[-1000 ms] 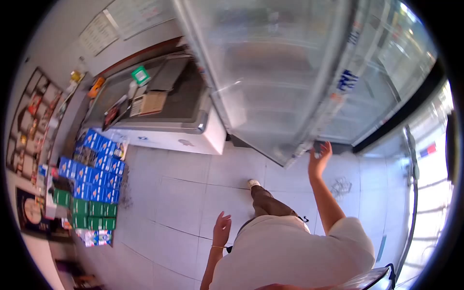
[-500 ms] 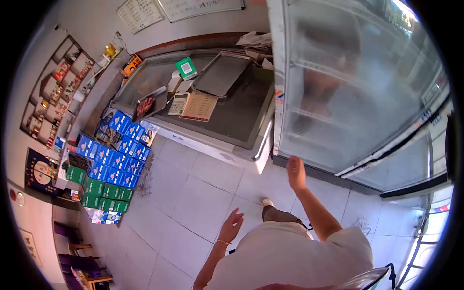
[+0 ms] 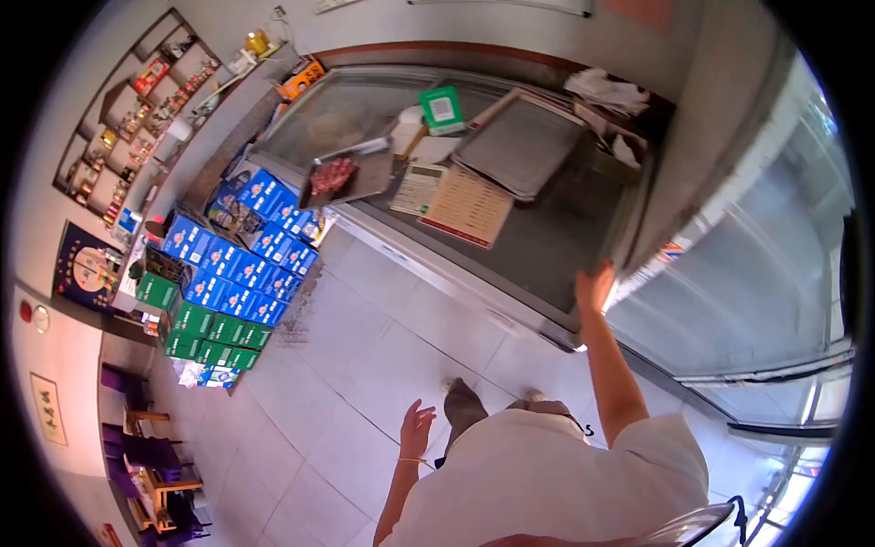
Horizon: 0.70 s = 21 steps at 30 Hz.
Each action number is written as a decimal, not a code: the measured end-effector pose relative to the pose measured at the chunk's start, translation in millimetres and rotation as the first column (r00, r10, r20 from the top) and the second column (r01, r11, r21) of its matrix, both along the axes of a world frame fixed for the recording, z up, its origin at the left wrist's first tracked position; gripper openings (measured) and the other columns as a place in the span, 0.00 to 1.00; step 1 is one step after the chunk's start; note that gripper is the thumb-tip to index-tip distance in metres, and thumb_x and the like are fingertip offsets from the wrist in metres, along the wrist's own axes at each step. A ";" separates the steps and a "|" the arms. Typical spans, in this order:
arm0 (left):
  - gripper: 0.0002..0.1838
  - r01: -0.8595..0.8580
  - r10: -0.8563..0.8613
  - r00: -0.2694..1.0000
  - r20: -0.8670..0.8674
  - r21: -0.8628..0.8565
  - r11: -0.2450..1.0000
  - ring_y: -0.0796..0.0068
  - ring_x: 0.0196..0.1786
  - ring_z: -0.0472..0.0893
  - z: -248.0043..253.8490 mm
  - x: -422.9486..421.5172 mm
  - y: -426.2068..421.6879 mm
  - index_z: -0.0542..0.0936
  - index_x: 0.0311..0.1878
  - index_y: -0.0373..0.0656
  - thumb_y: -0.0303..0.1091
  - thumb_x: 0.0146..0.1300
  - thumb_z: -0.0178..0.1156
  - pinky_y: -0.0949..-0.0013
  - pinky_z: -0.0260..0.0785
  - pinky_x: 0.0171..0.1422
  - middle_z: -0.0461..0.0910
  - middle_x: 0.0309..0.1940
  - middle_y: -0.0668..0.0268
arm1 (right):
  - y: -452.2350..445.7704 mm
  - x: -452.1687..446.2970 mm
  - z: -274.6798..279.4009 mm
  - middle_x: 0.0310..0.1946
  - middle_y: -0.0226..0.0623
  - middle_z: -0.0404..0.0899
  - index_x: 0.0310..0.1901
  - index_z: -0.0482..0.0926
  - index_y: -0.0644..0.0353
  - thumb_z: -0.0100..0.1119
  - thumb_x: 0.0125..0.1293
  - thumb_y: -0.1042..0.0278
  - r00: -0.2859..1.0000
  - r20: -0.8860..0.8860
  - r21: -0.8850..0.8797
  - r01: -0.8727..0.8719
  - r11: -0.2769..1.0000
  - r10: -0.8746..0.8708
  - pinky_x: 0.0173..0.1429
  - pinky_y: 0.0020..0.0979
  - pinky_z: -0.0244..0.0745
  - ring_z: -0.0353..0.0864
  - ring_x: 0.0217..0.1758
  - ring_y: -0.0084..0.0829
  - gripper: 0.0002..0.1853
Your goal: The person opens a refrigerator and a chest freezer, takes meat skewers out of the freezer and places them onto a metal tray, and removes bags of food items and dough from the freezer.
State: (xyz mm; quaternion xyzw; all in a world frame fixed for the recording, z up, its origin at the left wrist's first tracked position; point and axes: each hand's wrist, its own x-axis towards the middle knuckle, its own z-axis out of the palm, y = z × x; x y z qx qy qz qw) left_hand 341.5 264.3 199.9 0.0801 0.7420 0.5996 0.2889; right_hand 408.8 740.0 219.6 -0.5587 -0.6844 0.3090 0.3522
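My right hand [image 3: 594, 286] is held out at the right end of the chest freezer [image 3: 547, 305], near the edge of the upright glass-door fridge [image 3: 729, 301]. Its fingers look stretched; whether it touches either one I cannot tell. Low over the tiled floor, my left hand [image 3: 416, 428] hangs with fingers apart and nothing in it. On the freezer top lie a metal tray with red meat [image 3: 334, 176], a calculator [image 3: 419, 188], a printed menu sheet [image 3: 468, 206], a green QR-code stand [image 3: 442, 110] and a large grey tray [image 3: 524, 146].
Stacked blue boxes [image 3: 239, 264] and green boxes [image 3: 214, 339] stand left of the freezer. White plastic bags [image 3: 606, 91] and a carton [image 3: 615, 155] sit at its back right corner. A wooden chair [image 3: 169, 492] stands at lower left, and shelves [image 3: 137, 109] line the wall.
The view has turned right and come closer to the freezer. My right hand has moved forward from over the floor to the freezer's right end. My left hand stays low with fingers apart.
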 end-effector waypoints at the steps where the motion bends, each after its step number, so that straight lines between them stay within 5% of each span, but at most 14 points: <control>1: 0.23 0.016 -0.016 1.000 0.004 0.000 1.000 0.74 0.42 0.78 -4.1 -22.2 -3.9 0.61 0.60 0.39 0.24 0.61 0.52 0.73 0.69 0.50 0.77 0.42 0.59 | -4.6 -3.6 6.6 0.58 0.57 0.57 0.57 0.57 0.70 0.59 0.47 0.69 0.999 -0.034 -0.030 0.029 0.999 -0.030 0.67 0.40 0.51 0.56 0.63 0.51 0.35; 3: 0.23 0.029 -0.029 1.000 -0.005 0.019 0.999 0.74 0.42 0.78 -9.8 -70.5 -3.2 0.61 0.59 0.39 0.24 0.61 0.52 0.73 0.69 0.50 0.78 0.42 0.59 | 4.3 -9.8 -15.3 0.55 0.55 0.61 0.56 0.58 0.70 0.59 0.46 0.69 0.984 0.086 0.120 0.148 0.982 -0.158 0.64 0.40 0.55 0.60 0.60 0.50 0.34; 5: 0.23 0.069 -0.065 0.994 -0.092 0.040 0.997 0.74 0.42 0.78 -3.2 -116.6 -2.8 0.62 0.59 0.39 0.25 0.61 0.53 0.73 0.69 0.49 0.78 0.42 0.59 | 10.8 -18.2 -38.1 0.52 0.55 0.65 0.54 0.61 0.70 0.59 0.46 0.69 0.964 0.008 0.240 0.258 0.936 -0.267 0.60 0.40 0.59 0.64 0.56 0.50 0.32; 9: 0.22 0.171 -0.161 0.984 -0.080 0.144 0.975 0.75 0.41 0.77 -4.4 -216.6 34.3 0.62 0.58 0.39 0.27 0.61 0.54 0.73 0.70 0.47 0.78 0.41 0.61 | 24.2 -33.8 -35.1 0.46 0.55 0.70 0.48 0.68 0.71 0.58 0.45 0.68 0.907 0.006 0.229 0.409 0.883 -0.421 0.59 0.40 0.61 0.67 0.53 0.49 0.26; 11: 0.23 0.298 -0.264 0.921 -0.286 0.078 0.952 0.77 0.39 0.76 -16.4 -270.2 66.9 0.62 0.58 0.38 0.30 0.61 0.54 0.74 0.70 0.45 0.78 0.36 0.64 | 21.2 -36.5 -32.6 0.46 0.53 0.71 0.47 0.69 0.70 0.57 0.45 0.67 0.860 0.102 0.221 0.471 0.854 -0.500 0.59 0.39 0.61 0.68 0.53 0.49 0.26; 13: 0.27 0.350 -0.353 0.936 -0.018 0.178 0.920 0.77 0.35 0.75 -17.1 -332.3 113.3 0.58 0.60 0.38 0.34 0.60 0.56 0.74 0.70 0.44 0.75 0.34 0.65 | 21.4 -35.3 -33.0 0.46 0.51 0.71 0.48 0.69 0.69 0.58 0.45 0.65 0.850 0.126 0.256 0.470 0.845 -0.511 0.59 0.39 0.61 0.68 0.53 0.48 0.27; 15: 0.32 0.059 -0.114 0.981 0.154 0.324 0.944 0.75 0.33 0.74 24.2 -366.8 166.2 0.55 0.61 0.38 0.36 0.58 0.58 0.72 0.71 0.41 0.73 0.35 0.64 | 21.3 -40.2 -26.0 0.46 0.50 0.72 0.48 0.70 0.69 0.58 0.46 0.64 0.841 0.075 0.138 0.524 0.841 -0.536 0.59 0.38 0.61 0.68 0.53 0.46 0.26; 17: 0.21 -0.198 0.076 0.936 0.345 0.332 0.922 0.73 0.35 0.75 27.1 -416.0 213.7 0.68 0.49 0.37 0.39 0.57 0.59 0.71 0.73 0.41 0.71 0.41 0.60 | 18.6 -47.1 -19.3 0.46 0.50 0.72 0.48 0.70 0.69 0.58 0.46 0.65 0.819 0.064 0.112 0.562 0.820 -0.570 0.59 0.38 0.61 0.68 0.53 0.46 0.26; 21: 0.15 -0.422 0.219 0.843 0.491 0.352 0.836 0.74 0.30 0.75 7.9 -495.7 276.2 0.69 0.40 0.38 0.39 0.57 0.59 0.73 0.74 0.36 0.73 0.36 0.61 | 19.5 -53.1 -26.1 0.45 0.50 0.73 0.47 0.71 0.68 0.57 0.48 0.68 0.798 0.043 0.170 0.587 0.792 -0.601 0.58 0.37 0.62 0.69 0.52 0.45 0.23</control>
